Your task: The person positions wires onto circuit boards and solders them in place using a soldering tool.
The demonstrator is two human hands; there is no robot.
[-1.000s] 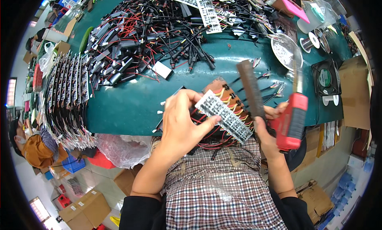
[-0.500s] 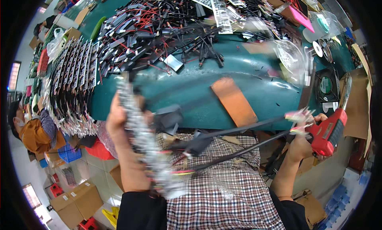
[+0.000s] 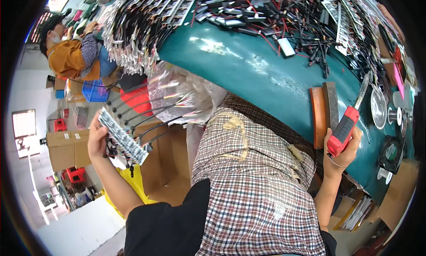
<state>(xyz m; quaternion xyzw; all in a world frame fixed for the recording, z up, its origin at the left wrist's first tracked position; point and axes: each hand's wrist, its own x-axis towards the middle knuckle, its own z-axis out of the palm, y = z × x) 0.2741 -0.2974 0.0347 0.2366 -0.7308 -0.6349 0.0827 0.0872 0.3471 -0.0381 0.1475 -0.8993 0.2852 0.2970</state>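
Note:
My left hand (image 3: 97,138), raised off the left side of the table, is closed on the edge of a circuit board panel (image 3: 124,138). Several black cables run from this panel and fan out to the right, their stripped coloured ends (image 3: 188,101) hanging free. In my right hand (image 3: 344,152), at the table's front edge, is a soldering gun (image 3: 346,132) with a red and black handle. Its long metal end points up and away from me. Close to that hand, an orange block (image 3: 317,118) stands against a dark bar (image 3: 330,105).
Wired board panels (image 3: 133,34) are heaped at the table's left end. Black cables and connectors (image 3: 284,16) cover its far side. An open cardboard box (image 3: 171,160) with a yellow bag (image 3: 137,185) sits below my left hand. Another person (image 3: 73,54) is at the far left.
The view has swung left. The panel has moved from over my lap out to the left, and its cable ends are now well apart from my right hand, which still holds the soldering gun.

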